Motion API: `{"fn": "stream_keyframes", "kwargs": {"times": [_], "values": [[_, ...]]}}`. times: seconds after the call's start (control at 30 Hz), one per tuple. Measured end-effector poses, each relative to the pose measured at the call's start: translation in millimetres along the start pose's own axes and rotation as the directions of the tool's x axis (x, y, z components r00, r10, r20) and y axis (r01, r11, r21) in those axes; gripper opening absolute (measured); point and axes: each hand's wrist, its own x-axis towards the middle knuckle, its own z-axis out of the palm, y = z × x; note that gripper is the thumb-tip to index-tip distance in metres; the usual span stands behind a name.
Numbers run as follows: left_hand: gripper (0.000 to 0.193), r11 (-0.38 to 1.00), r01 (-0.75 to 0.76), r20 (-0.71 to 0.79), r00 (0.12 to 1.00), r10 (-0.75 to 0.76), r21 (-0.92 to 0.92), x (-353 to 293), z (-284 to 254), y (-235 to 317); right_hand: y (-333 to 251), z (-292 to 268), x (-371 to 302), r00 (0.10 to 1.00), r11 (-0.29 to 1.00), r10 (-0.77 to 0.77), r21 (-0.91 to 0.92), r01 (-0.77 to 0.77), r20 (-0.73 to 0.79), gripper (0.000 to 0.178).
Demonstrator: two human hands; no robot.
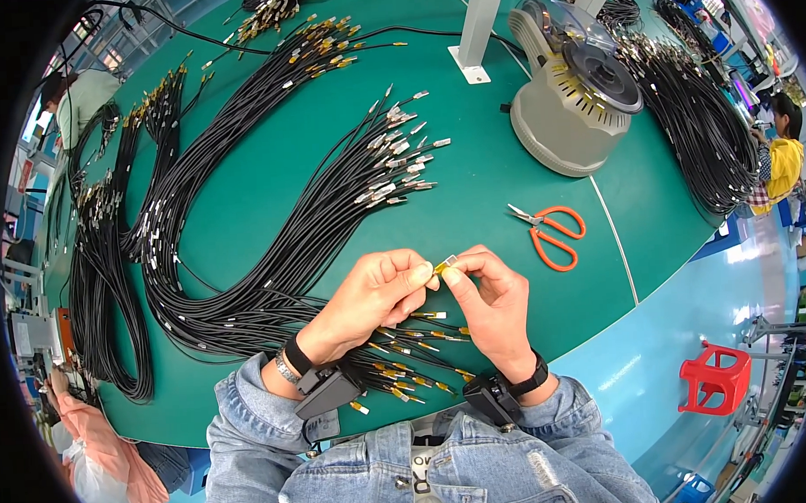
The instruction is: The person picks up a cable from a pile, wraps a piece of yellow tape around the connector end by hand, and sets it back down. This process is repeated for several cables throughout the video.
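My left hand (378, 293) and my right hand (491, 306) meet above the green table. Both pinch a small yellow-and-white label (443, 265) between thumb and fingertips. The label seems to sit on a cable end, but my fingers cover most of it. Beneath and beside my hands lie black cable ends with yellow tags (408, 377). Farther off, the same bundle of black cables (303, 229) ends in white-tagged tips (399, 157). Right of my right hand rest scissors with orange handles (555, 236), their blades apart.
A round grey machine with a dark reel (554, 110) stands at the far right, near a white metal post (476, 32). More black cables hang over the table at right (694, 122) and left (103, 291). A red stool (714, 379) stands on the floor. Other people sit at both sides.
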Motion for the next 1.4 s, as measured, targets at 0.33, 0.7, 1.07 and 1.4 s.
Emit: {"fn": "stream_keyframes", "kwargs": {"times": [0.33,0.7,1.07,1.4], "values": [[0.025,0.997,0.063,0.026,0.998,-0.062,-0.034,0.7,-3.1,3.1,-8.7,2.2,-0.1,0.984,0.966,0.175,0.199,-0.163,-0.044,0.009],[0.023,0.997,-0.005,0.024,1.000,0.003,0.080,3.7,3.0,-3.5,-2.3,-2.6,0.1,0.995,0.992,0.089,0.092,-0.086,-0.034,0.010],[0.018,0.845,-0.211,-0.116,0.945,0.304,0.492,5.1,11.1,-18.3,-1.1,-2.6,-1.3,0.990,0.984,0.131,0.129,-0.123,-0.051,0.010],[0.026,0.990,-0.028,-0.054,0.998,0.036,0.138,1.7,10.3,1.4,-2.3,-5.2,0.7,0.993,0.977,0.118,0.178,-0.116,0.000,0.010]]}}
